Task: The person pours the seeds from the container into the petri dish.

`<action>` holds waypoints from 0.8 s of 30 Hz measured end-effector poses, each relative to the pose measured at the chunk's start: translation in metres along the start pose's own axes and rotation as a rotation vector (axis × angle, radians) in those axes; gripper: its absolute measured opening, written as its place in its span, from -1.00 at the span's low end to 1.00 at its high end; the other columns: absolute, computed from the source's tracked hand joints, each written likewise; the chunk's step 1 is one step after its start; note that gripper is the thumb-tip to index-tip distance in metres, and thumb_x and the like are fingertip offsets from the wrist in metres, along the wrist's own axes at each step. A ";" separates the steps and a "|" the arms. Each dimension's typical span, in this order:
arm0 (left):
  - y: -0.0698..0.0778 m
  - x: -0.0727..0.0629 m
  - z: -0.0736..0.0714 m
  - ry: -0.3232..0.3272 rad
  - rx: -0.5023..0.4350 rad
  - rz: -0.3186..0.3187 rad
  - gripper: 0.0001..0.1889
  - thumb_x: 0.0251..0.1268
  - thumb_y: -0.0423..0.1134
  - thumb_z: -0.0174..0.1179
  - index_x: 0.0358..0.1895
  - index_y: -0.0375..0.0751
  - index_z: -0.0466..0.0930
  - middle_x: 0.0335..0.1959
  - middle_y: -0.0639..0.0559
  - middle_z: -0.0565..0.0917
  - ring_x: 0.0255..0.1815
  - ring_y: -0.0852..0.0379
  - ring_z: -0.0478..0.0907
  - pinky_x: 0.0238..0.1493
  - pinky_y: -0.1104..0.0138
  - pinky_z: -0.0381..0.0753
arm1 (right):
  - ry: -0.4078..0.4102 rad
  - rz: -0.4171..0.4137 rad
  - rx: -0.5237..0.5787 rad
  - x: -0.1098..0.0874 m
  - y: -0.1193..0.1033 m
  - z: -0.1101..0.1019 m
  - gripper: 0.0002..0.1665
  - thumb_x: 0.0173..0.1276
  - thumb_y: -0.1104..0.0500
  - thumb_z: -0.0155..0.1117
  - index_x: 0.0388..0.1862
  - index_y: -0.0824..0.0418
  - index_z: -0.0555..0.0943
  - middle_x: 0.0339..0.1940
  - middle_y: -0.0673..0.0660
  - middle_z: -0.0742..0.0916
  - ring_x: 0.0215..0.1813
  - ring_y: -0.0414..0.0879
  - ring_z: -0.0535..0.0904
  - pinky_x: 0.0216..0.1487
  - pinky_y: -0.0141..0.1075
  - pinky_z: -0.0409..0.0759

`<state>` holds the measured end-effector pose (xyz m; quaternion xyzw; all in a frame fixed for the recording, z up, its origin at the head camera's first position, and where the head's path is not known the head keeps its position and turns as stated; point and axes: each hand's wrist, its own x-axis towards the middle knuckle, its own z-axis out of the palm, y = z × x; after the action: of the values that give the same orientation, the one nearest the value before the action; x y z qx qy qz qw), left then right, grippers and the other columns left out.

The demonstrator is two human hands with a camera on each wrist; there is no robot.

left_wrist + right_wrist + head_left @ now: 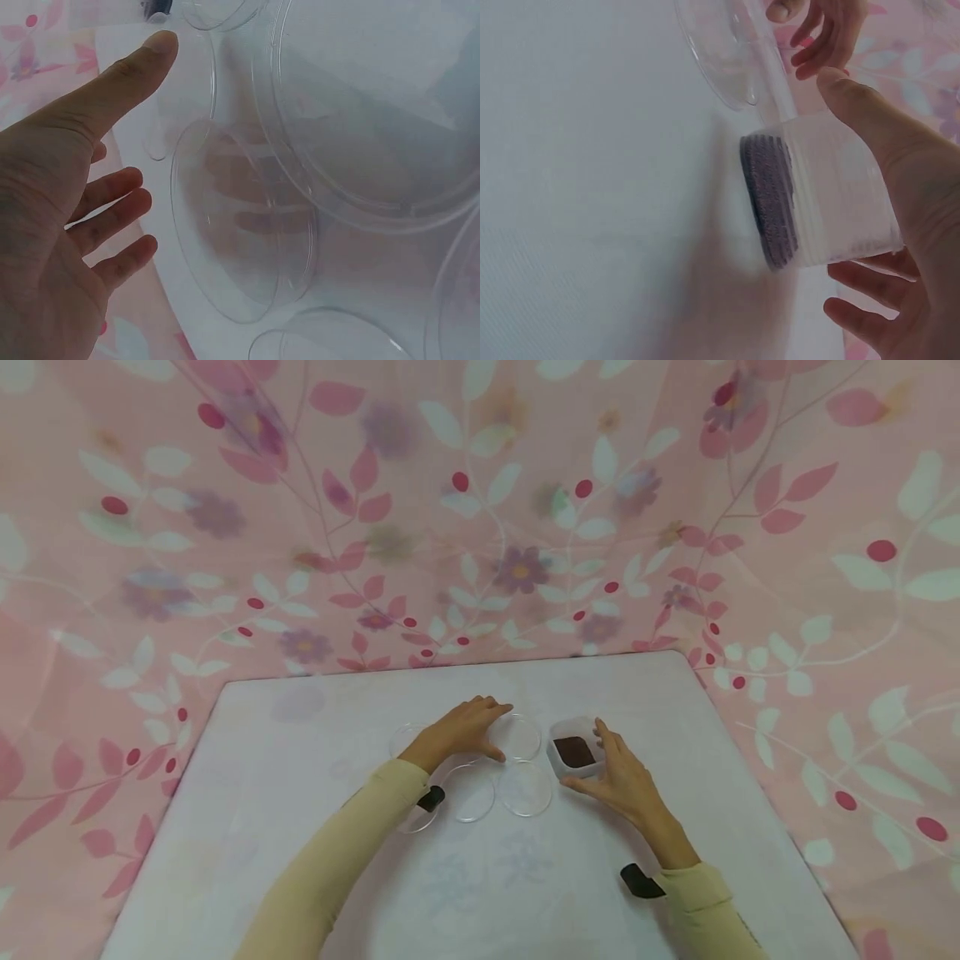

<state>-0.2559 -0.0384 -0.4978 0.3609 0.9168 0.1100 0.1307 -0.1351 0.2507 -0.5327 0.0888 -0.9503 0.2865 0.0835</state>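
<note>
On the white table [300, 827], the left hand [461, 731] lay with its fingers spread and relaxed over a group of clear round dishes [525, 787]. Its fingertips reached the rim of the far dish [521, 737], holding nothing. Just right of those fingertips stood a small clear tub [576, 750] with a dark brown pad inside. The right hand [622, 781] cupped the tub, thumb along its near side and index finger against its right wall, fingers slightly apart. Pink flowered cloth [150, 568] hung behind everything.
</note>
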 end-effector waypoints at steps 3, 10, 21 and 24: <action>0.001 0.005 0.003 -0.003 -0.023 0.001 0.01 -0.09 0.19 0.49 0.47 -0.09 0.28 0.28 -0.08 0.48 0.26 -0.06 0.41 0.36 0.07 0.45 | 0.031 0.000 0.089 0.001 0.002 0.007 0.46 -0.15 -0.24 0.64 0.57 0.30 0.03 0.31 0.32 0.53 0.28 0.21 0.52 0.14 0.22 0.54; 0.003 0.015 0.006 -0.045 -0.032 -0.009 0.01 -0.08 0.18 0.49 0.49 -0.08 0.24 0.33 -0.05 0.44 0.32 -0.04 0.39 0.42 0.10 0.39 | 0.068 0.096 0.348 0.000 0.005 0.022 0.44 -0.15 -0.05 0.69 0.57 0.26 0.00 0.44 0.37 0.42 0.42 0.25 0.40 0.26 0.21 0.49; -0.001 0.025 0.006 -0.134 -0.083 -0.013 0.02 -0.04 0.11 0.50 0.52 -0.03 0.19 0.36 -0.05 0.39 0.37 0.01 0.34 0.47 0.14 0.34 | 0.119 0.217 0.439 -0.002 0.004 0.035 0.29 -0.12 0.01 0.69 0.51 0.12 0.10 0.45 0.24 0.45 0.43 0.14 0.42 0.43 0.09 0.36; -0.002 0.026 0.005 -0.152 -0.101 -0.016 0.02 -0.05 0.10 0.51 0.52 -0.02 0.18 0.38 -0.05 0.37 0.40 0.01 0.32 0.49 0.13 0.30 | 0.119 0.224 0.454 -0.002 0.003 0.034 0.27 -0.10 0.02 0.68 0.50 0.15 0.10 0.45 0.24 0.46 0.42 0.13 0.43 0.45 0.04 0.33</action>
<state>-0.2741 -0.0216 -0.5076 0.3536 0.9005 0.1276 0.2187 -0.1373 0.2344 -0.5630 -0.0172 -0.8590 0.5046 0.0849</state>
